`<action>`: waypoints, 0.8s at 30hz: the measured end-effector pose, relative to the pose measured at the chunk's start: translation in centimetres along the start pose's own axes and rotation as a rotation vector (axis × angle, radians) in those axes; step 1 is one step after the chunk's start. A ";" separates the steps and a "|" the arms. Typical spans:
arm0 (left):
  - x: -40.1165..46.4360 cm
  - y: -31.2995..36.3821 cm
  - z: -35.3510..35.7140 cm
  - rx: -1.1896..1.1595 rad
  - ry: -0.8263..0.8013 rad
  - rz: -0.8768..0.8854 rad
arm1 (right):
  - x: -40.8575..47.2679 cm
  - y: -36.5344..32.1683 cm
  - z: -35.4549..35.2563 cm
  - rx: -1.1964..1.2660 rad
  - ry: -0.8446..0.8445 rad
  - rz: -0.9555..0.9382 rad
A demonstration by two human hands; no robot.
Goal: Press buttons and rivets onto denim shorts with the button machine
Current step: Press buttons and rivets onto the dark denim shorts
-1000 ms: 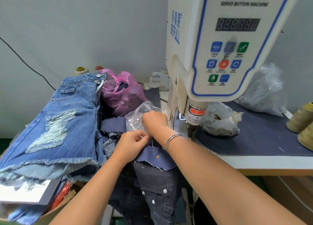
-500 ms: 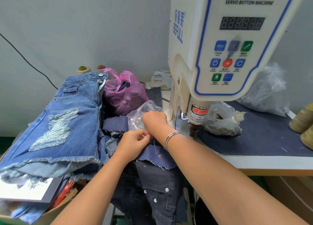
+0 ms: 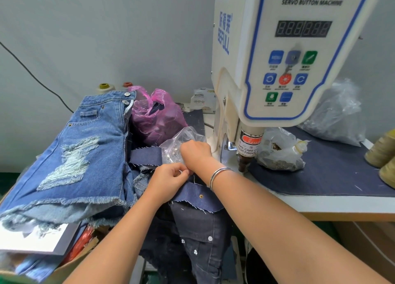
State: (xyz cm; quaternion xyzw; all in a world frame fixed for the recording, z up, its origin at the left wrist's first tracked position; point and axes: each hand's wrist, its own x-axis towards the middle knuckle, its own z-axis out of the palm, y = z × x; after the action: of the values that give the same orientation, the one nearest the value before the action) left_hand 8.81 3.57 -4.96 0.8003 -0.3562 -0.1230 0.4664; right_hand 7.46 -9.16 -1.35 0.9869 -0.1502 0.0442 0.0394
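While reaching, fingers [image 3: 183, 150] inside rivet bag [image 3: 181, 138].

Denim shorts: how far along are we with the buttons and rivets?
Done: the light blue shorts stacked at left already carry waist buttons. In hand: the right hand reaches into the clear bag of fasteners while the left hand pinches beside it. Left: nothing sits under the machine's press head, and dark shorts hang below.

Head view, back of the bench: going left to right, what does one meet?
Light blue ripped denim shorts → pink plastic bag → white servo button machine → clear bag of metal parts under its head → large crumpled clear bag → olive thread cones.
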 end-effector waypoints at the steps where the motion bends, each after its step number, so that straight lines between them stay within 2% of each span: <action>1: 0.0 0.0 0.0 -0.005 -0.002 0.000 | 0.0 0.1 0.1 0.010 0.007 0.003; 13: -0.1 0.0 0.1 -0.026 -0.004 -0.007 | -0.6 0.3 0.5 0.204 0.081 0.154; 16: 0.1 -0.2 0.0 -0.028 -0.008 0.001 | -2.3 0.0 -1.1 0.280 0.200 0.102; 20: 0.2 -0.5 -0.1 -0.035 -0.011 0.032 | -8.8 -1.0 -3.0 0.710 0.603 -0.023; 21: 0.1 -0.6 -0.1 -0.038 -0.012 0.028 | -10.9 -0.7 -3.2 0.793 0.641 -0.010; 24: 0.2 -0.9 0.0 -0.052 -0.017 -0.005 | -16.2 1.8 -3.0 1.000 0.585 0.111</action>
State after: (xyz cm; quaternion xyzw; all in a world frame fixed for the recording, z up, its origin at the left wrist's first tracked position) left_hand 9.39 3.67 -5.67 0.7876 -0.3550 -0.1403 0.4837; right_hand -8.72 -5.90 0.16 0.8230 -0.1453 0.3824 -0.3940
